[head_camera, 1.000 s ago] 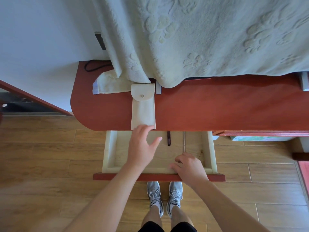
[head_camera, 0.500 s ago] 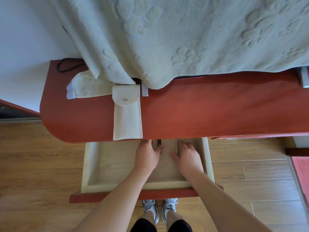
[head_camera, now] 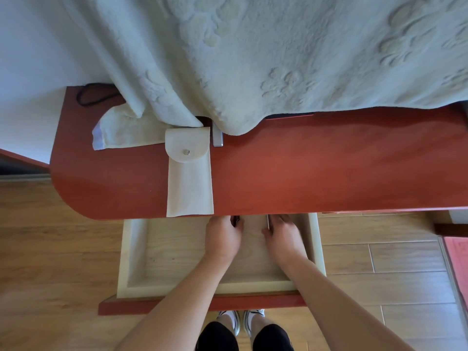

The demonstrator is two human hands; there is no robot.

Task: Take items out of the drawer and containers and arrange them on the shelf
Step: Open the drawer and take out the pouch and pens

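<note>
The drawer point(head_camera: 131, 252) stands pulled out under the red desk top point(head_camera: 329, 168), with a pale wood inside and a red front. My left hand point(head_camera: 222, 239) reaches to the drawer's back, its thumb and fingers pinching a thin dark pen point(head_camera: 236, 220) at the desk's edge. Beside it, my right hand point(head_camera: 285, 239) lies next to a thin pale strip point(head_camera: 267, 222); its fingertips are hidden under the desk top. On the desk lies a cream pouch point(head_camera: 188, 181) with a snap flap.
A pale green blanket point(head_camera: 278, 59) hangs over the back of the desk and covers what is behind it. A small silver item point(head_camera: 217, 139), a folded cloth point(head_camera: 121, 133) and a black cable point(head_camera: 90, 97) lie near it. Wooden floor lies on both sides of the drawer.
Both hands have moved from the drawer's front to its back, under the desk edge. My left hand has closed on the dark pen. The view has shifted closer.
</note>
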